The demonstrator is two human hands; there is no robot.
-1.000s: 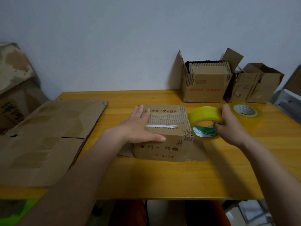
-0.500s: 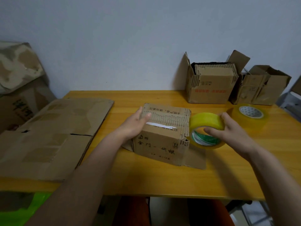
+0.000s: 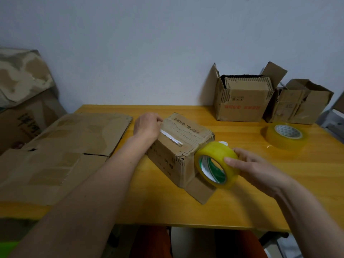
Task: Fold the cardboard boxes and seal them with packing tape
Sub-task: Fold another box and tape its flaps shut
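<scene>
One small box (image 3: 178, 146) sits mid-table (image 3: 242, 205), angled; left hand (image 3: 147, 125) curls over its far edge, right hand (image 3: 258, 168) grips one tape roll (image 3: 216, 162) against its end. A second roll (image 3: 285, 135) lies apart, two open boxes (image 3: 242, 101) behind, flattened cardboard (image 3: 65, 151) left.

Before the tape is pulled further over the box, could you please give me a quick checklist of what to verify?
1. Top flaps of the box closed: ok, they lie flat.
2. Left hand steadying the box: ok, it grips the far left top edge.
3. Right hand holding the tape roll: ok.
4. Roll up against the box's right end: ok.
5. Tape end stuck to the box: cannot tell.
6. Bottom flap tucked in: not ok, one sticks out on the table.
</scene>
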